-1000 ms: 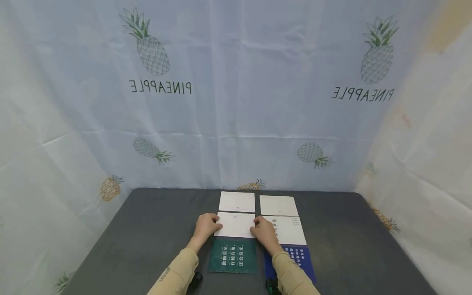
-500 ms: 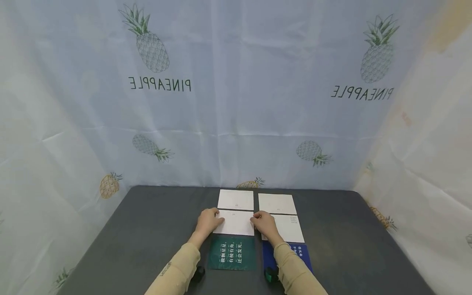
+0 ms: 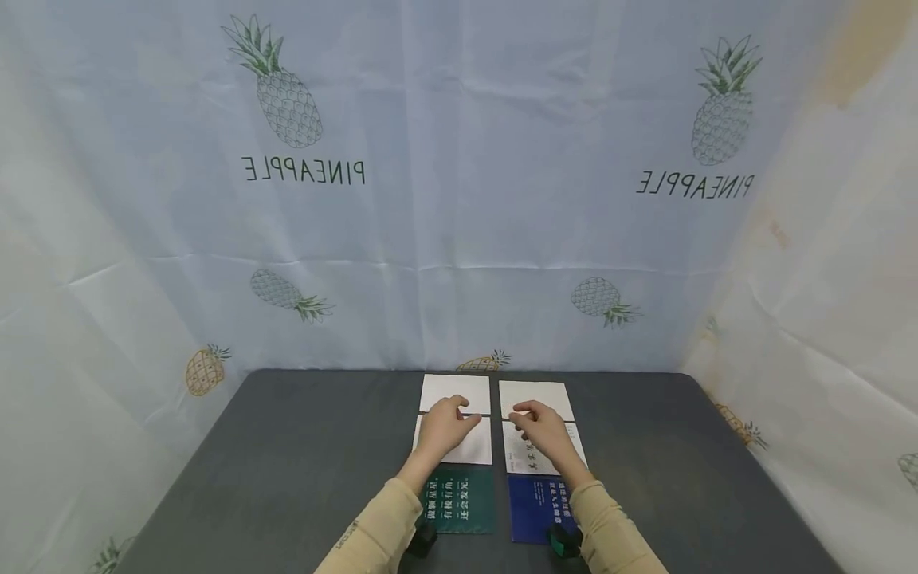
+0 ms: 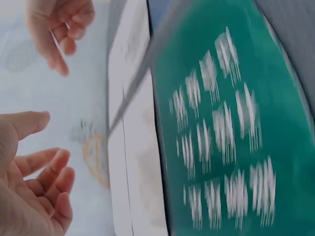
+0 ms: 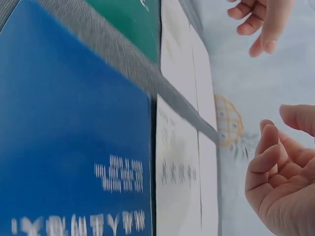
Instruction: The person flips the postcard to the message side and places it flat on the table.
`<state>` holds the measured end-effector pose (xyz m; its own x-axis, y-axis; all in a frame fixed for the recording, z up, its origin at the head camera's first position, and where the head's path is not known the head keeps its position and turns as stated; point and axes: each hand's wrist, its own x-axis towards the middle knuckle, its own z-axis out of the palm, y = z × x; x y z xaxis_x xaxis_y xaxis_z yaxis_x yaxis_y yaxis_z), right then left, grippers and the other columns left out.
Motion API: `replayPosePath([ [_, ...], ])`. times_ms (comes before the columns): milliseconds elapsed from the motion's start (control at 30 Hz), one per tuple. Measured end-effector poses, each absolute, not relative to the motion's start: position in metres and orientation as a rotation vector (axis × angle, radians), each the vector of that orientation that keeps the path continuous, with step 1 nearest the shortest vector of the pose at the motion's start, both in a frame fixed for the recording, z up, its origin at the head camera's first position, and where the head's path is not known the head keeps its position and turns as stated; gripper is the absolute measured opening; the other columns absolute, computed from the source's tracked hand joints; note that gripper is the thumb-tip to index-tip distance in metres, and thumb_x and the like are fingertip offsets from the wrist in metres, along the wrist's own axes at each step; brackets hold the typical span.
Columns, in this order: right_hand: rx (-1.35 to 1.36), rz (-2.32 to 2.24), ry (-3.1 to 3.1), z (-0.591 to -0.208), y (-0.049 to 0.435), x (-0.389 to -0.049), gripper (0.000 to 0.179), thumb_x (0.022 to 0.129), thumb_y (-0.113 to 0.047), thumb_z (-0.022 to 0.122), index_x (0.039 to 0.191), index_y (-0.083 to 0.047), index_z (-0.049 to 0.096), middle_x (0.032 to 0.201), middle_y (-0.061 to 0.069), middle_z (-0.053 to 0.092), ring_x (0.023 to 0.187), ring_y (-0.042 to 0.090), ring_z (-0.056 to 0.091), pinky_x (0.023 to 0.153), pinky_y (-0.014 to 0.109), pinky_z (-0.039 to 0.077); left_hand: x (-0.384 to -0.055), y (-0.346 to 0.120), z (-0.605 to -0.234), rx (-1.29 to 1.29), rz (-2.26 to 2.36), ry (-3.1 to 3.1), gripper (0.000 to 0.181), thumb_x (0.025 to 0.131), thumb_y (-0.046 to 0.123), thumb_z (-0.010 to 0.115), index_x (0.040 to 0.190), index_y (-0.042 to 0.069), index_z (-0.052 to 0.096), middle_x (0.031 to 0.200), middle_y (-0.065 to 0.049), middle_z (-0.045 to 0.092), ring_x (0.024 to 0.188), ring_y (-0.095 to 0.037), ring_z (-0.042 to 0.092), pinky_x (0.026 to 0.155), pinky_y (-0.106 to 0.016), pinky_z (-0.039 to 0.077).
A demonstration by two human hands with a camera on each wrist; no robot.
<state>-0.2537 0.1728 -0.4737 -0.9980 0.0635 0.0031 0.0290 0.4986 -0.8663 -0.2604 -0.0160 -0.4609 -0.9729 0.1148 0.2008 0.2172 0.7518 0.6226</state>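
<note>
The left hand (image 3: 441, 430) and right hand (image 3: 543, 430) hung empty, loosely spread, above 4 white cards (image 3: 468, 449) on the tabletop (image 3: 308, 470); a dragging sleeve (image 3: 378, 526) risked skewing the near green card (image 3: 469, 506) or blue card (image 3: 529, 510).

Four white cards (image 3: 455, 387) lie flat in two columns; at the near ends, a green card (image 3: 469, 512), left, and a blue card (image 3: 529, 510), right, bear white writing.
</note>
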Motion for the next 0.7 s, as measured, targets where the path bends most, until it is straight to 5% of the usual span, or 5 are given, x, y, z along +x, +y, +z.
replayPosePath([
  [367,-0.167,1.343,-2.753,-0.474,0.229,-0.239,0.043,0.088,-0.026,0.062,0.122,-0.001,0.056,0.102,0.016,0.062,0.079,0.022,0.063,0.061,0.026,0.047,-0.25,0.022,-0.481,-0.403,-1.296,-2.777,0.041,0.083,0.028,0.066,0.11,-0.003,0.062,0.082,-0.01,0.063,0.068,-0.018,0.054,0.061,-0.035,0.041],
  [533,-0.235,1.198,-2.809,-0.482,0.246,-0.232,0.046,0.087,-0.025,0.061,0.122,0.005,0.054,0.109,0.022,0.06,0.099,0.035,0.058,0.078,0.042,0.048,-0.245,0.029,-0.493,-0.427,-1.371,-2.826,0.053,0.081,0.026,0.066,0.118,-0.009,0.054,0.097,-0.021,0.064,0.087,-0.034,0.06,0.073,-0.049,0.047],
  [700,-0.281,1.18,-2.854,-0.491,0.258,-0.225,0.052,0.085,-0.022,0.062,0.124,0.01,0.048,0.122,0.032,0.053,0.112,0.045,0.051,0.093,0.054,0.041,-0.239,0.034,-0.5,-0.475,-1.429,-2.817,0.058,0.081,0.023,0.067,0.123,-0.013,0.049,0.107,-0.028,0.062,0.098,-0.04,0.06,0.08,-0.051,0.049],
])
